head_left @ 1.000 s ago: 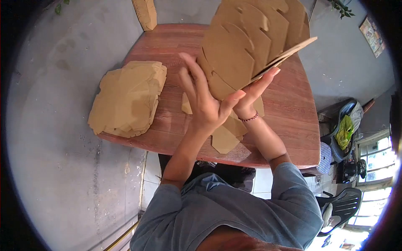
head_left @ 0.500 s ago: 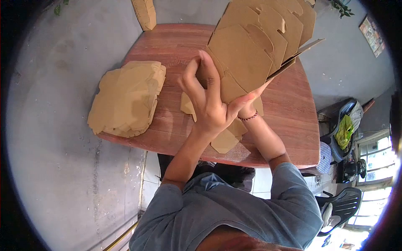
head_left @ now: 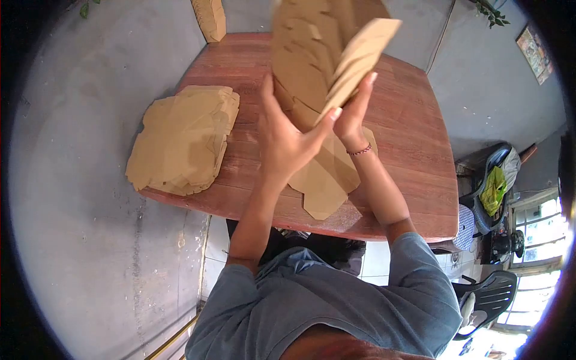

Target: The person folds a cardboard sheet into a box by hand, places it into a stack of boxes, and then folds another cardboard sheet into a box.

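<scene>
Several layered brown cardboard pieces (head_left: 303, 54) are held up over the table, slightly blurred, with flaps angled up on their right side. My left hand (head_left: 288, 135) grips their lower left edge, its thumb against the flaps. Behind the flaps on the right, my right hand (head_left: 354, 114), with a braided band at the wrist, supports them. Below both hands a flat cardboard piece (head_left: 324, 186) lies on the wooden table (head_left: 408, 180). To the left, a stack of flat cardboard pieces (head_left: 180, 141) rests at the table's edge.
An upright cardboard piece (head_left: 210, 21) stands at the table's back left corner. The grey wall (head_left: 90, 180) runs along the left. Chairs, one dark plastic chair (head_left: 495, 297) among them, stand at the right beyond the table.
The held cardboard has moved left and turned, its flaps now more upright. My left hand has shifted left and its fingers have closed around the edge.
</scene>
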A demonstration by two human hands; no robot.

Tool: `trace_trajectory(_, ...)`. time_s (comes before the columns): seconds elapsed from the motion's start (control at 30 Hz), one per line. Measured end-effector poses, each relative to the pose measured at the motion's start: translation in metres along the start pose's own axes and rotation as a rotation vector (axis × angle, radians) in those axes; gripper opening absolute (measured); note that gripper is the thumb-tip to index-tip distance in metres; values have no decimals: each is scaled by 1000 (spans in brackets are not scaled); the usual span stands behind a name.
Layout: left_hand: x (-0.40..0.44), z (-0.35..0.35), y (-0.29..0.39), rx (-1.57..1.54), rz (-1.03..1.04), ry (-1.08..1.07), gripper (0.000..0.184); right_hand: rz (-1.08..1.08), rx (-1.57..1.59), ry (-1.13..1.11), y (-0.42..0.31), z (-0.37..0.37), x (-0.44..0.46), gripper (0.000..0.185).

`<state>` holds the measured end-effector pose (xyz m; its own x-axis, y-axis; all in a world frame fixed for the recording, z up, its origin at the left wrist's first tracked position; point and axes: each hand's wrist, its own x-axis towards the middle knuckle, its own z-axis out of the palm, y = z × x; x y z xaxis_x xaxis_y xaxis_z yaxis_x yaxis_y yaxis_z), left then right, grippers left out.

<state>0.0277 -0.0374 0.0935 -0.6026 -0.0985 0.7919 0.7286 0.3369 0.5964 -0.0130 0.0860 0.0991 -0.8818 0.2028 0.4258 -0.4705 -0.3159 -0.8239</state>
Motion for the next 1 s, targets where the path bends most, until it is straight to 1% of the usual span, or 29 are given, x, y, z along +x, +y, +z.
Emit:
trace_trajectory(0.07, 2, -3, -12, -101, -183, 54, 98, 89, -109, -129, 22, -16, 15, 77)
trace_trajectory(0.1, 4, -4, -26, -74, -201, 85, 92, -18, -295, -196, 29, -23, 27, 75)
trace_trajectory(0.13, 6, -5, -38, -74, -205, 83, 92, 66, -259, -179, 24, -22, 31, 75)
trace_trajectory(0.2, 12, -8, -63, 7, -215, 107, 94, 28, -390, -104, 9, -27, 38, 75)
trace_trajectory(0.23, 13, -8, -87, 10, -219, 105, 94, 33, -388, -103, 2, -32, 41, 75)
trace_trajectory(0.3, 9, -2, -146, 112, -164, 77, 93, 20, -532, -103, -12, -47, 49, 74)
trace_trajectory(0.33, 6, -1, -168, 112, -163, 81, 93, 18, -533, -107, -15, -53, 48, 74)
trace_trajectory(0.4, -3, 1, -205, 252, -260, 30, 94, 60, -614, -127, -17, -67, 45, 71)
trace_trajectory(0.43, -10, 2, -220, 252, -257, 32, 94, 81, -682, -153, -7, -81, 46, 71)
trace_trajectory(0.47, -17, 5, -236, 348, -269, 17, 96, 78, -682, -151, -1, -90, 42, 71)
trace_trajectory(0.5, -20, 8, -243, 443, -282, -1, 98, 118, -747, -179, 4, -98, 35, 71)
trace_trajectory(0.53, -19, 9, -240, 440, -284, -3, 98, 163, -813, -209, 10, -108, 28, 71)
trace_trajectory(0.57, -20, 10, -237, 448, -355, -15, 101, 100, -923, -235, 16, -120, 21, 70)
trace_trajectory(0.6, -22, 10, -233, 459, -428, -27, 105, 108, -923, -236, 22, -133, 15, 70)
trace_trajectory(0.63, -23, 11, -228, 462, -434, -28, 105, 96, -1023, -264, 28, -146, 10, 69)
trace_trajectory(0.67, -22, 13, -223, 440, -473, -13, 109, 81, -1122, -294, 34, -159, 5, 67)
trace_trajectory(0.7, -22, 14, -222, 417, -511, 3, 113, 83, -1119, -300, 44, -174, -1, 67)
trace_trajectory(0.73, -24, 15, -225, 421, -514, 5, 113, 63, -1145, -261, 56, -192, -7, 65)
trace_trajectory(0.77, -27, 16, -229, 374, -480, 13, 117, 43, -1171, -221, 61, -203, -11, 64)
trace_trajectory(0.8, -28, 15, -230, 326, -446, 22, 121, 45, -1169, -225, 61, -208, -14, 64)
trace_trajectory(0.83, -28, 14, -231, 330, -448, 20, 121, 77, -1191, -235, 63, -213, -18, 63)
trace_trajectory(0.9, -29, 13, -230, 274, -387, 55, 132, 123, -1212, -232, 67, -217, -24, 63)
trace_trajectory(0.93, -26, 13, -222, 270, -390, 43, 132, 92, -1269, -272, 66, -215, -22, 64)
trace_trajectory(0.97, -23, 9, -215, 332, -301, 72, 137, 60, -1325, -315, 64, -214, -22, 66)
trace_trajectory(1.0, -21, 7, -212, 394, -211, 103, 142, 68, -1326, -310, 62, -211, -25, 66)
